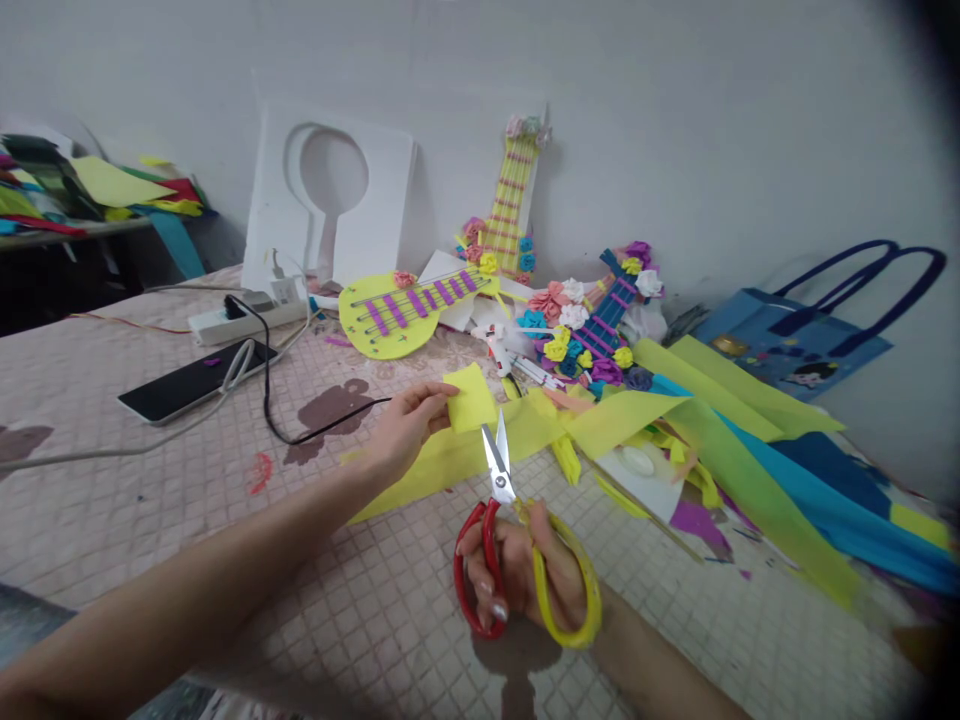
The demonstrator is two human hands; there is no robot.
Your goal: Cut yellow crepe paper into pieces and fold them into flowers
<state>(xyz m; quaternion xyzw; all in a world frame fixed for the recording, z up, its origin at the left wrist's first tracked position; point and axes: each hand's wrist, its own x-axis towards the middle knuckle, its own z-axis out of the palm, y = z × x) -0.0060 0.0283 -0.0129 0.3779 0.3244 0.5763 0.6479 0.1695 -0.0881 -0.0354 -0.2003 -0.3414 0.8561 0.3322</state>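
My left hand (411, 428) pinches the left edge of a small yellow square of paper (471, 398), held up over the table. Around the handles of a pair of scissors (500, 478), one red and one yellow, my right hand (525, 570) is wrapped. The blades are parted and point up, their tips just below the square's lower right corner. Beneath the square a long yellow paper strip (420, 475) lies across the table, running rightward toward other strips.
A yellow paper guitar (397, 318) and flower-covered pieces (592, 320) stand behind. A hot glue gun (499, 345) lies near them. At left are a power strip (247, 318), cables and a dark phone-like slab (196, 380). At right are a blue bag (802, 335) and a blue strip (810, 500).
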